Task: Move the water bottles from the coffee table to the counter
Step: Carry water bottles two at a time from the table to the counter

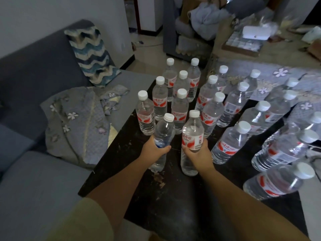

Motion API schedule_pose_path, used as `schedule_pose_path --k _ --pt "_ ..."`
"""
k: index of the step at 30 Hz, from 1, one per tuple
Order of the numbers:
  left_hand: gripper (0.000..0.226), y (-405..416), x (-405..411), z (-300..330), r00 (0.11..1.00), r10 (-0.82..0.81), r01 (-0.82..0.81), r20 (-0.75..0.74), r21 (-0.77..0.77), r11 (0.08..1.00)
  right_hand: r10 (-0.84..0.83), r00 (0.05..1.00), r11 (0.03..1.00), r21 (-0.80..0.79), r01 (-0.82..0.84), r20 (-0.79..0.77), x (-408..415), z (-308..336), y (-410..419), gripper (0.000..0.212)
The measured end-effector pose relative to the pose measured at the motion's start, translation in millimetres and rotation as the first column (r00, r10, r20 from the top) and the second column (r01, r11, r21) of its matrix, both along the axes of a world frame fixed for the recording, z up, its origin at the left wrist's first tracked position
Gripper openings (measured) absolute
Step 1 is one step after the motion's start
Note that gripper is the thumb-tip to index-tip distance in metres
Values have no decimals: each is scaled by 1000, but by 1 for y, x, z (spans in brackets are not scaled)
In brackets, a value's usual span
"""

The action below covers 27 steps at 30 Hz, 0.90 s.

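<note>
Clear glossy plastic bottles (192,134), white ribbed caps (194,113). Dark scuffed matt table (173,197). Quilted cloth throw (76,122) on woven grey sofa (26,188), left.

~20 clear water bottles (180,108), white caps, mostly red labels, upright on dark table (139,171); two gripped mid-body, one blue-labelled (162,136).

Both arms are reaching forward and down, each hand gripping a bottle.

The left hand (155,149) is wrapping round the middle of a blue-labelled bottle (162,136), thumb lying across its front, with a pale green sleeve (83,221) showing at the upper arm. The right hand (198,153) is curling round the waist of a red-labelled bottle (192,136), fingers pressing its far side. Both forearms are running bare and nearly parallel.
</note>
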<state>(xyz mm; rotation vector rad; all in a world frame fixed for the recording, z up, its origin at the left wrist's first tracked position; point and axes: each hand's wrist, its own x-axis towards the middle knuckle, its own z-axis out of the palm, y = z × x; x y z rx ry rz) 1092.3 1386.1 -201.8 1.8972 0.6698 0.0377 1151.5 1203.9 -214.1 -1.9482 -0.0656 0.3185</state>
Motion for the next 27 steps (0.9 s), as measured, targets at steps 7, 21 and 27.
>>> schedule_pose_path --k 7,21,27 --pt "57 -13 -17 28 999 -15 13 -41 -35 999 89 994 996 -28 -87 61 -12 40 -16 71" --pt "49 -52 27 146 888 -437 430 147 76 900 -296 889 955 118 272 351 -56 167 -79 59" --pt "35 -116 39 198 760 -613 598 215 138 790 -507 755 856 137 499 415 -86 210 -145 62"
